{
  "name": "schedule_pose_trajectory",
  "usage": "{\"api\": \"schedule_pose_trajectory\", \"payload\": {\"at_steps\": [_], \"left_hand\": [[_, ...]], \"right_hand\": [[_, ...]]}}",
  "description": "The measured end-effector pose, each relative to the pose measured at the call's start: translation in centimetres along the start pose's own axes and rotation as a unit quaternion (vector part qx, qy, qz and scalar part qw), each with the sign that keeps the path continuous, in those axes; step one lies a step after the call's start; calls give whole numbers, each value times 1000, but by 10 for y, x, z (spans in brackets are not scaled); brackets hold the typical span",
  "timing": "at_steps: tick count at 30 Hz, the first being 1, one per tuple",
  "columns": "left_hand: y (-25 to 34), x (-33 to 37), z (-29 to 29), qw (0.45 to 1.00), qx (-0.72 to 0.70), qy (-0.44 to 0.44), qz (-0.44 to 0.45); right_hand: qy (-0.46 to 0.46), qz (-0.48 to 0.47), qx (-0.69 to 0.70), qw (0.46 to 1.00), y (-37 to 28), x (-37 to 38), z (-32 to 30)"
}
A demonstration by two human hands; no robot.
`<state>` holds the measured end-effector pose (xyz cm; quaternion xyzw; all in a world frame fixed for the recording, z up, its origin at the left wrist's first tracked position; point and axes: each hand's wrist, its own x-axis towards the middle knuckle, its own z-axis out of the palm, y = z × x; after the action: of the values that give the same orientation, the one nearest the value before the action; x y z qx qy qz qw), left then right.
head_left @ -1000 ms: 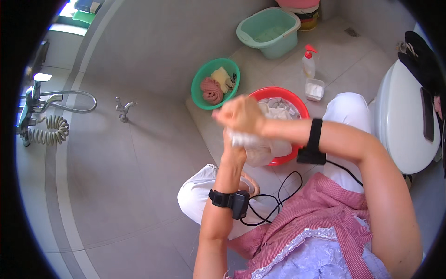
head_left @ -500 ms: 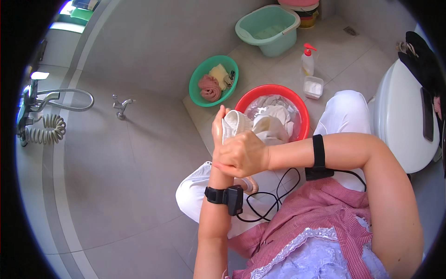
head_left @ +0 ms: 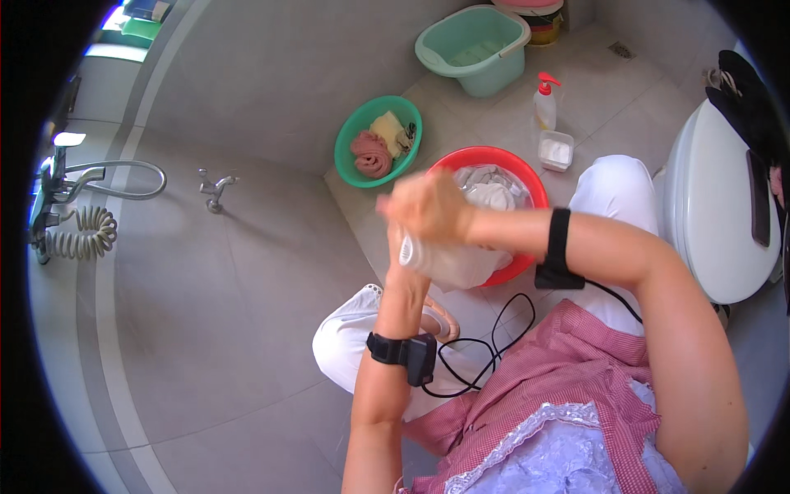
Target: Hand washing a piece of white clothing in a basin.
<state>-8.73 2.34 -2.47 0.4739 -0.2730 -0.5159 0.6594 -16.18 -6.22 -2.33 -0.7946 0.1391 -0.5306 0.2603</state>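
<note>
The white cloth (head_left: 465, 265) is up between the two hands, and its loose part hangs down over the near edge of the red basin (head_left: 540, 194). The right hand (head_left: 429, 206) is on top, a bit blurry, with its fingers curled in tight; it seems to have hold of some of the cloth. The left hand (head_left: 395, 240) is under it, and I can't tell how far its fingers are bent, because the right hand and the cloth hide them. It looks like the rubbing part of washing by hand. The next rub calls for a firm hold, with the loose end kept over the basin. More pale cloth (head_left: 494, 174) sits in the red basin. Past it are a green basin (head_left: 352, 132) with pink cloth (head_left: 372, 155) in it, a pump bottle (head_left: 545, 109) and a little clear tub (head_left: 554, 168).
</note>
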Motion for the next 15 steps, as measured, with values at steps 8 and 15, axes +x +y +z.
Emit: {"api": "schedule_pose_trajectory", "payload": {"at_steps": [8,15], "left_hand": [[-12,-4,-12,981,-165,-72,68],[-3,13,14,987,-44,73,-135]], "right_hand": [[-32,-32,-23,999,-39,-8,-1],[22,274,-30,961,22,25,-7]]}}
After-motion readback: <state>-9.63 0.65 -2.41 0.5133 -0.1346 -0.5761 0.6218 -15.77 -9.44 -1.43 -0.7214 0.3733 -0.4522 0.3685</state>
